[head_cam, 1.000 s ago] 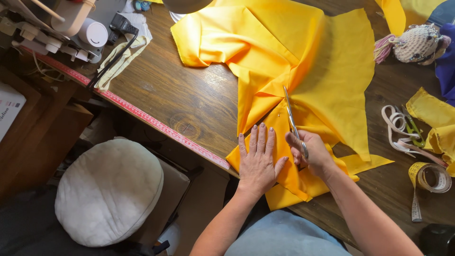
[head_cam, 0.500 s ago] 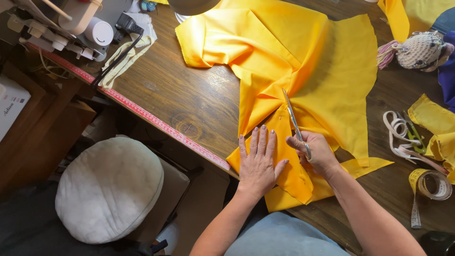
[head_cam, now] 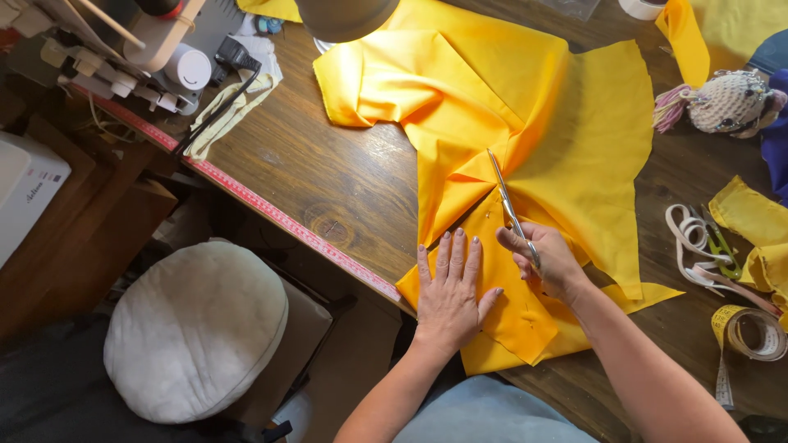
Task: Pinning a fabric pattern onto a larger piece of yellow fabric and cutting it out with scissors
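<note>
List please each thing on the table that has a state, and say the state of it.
yellow fabric: spread on the table, folded and creased
scissors: held in the right hand, blades closed or nearly so, on the fabric
left hand: flat, fingers spread, pressing the fabric
tape measure: partly unrolled
crocheted doll: lying on its side
round cushion: unoccupied

Bright, even light falls from above my wooden table; my yellow cotton fabric stays sharp, shadows soft, corners slightly stretched and dimmer
</note>
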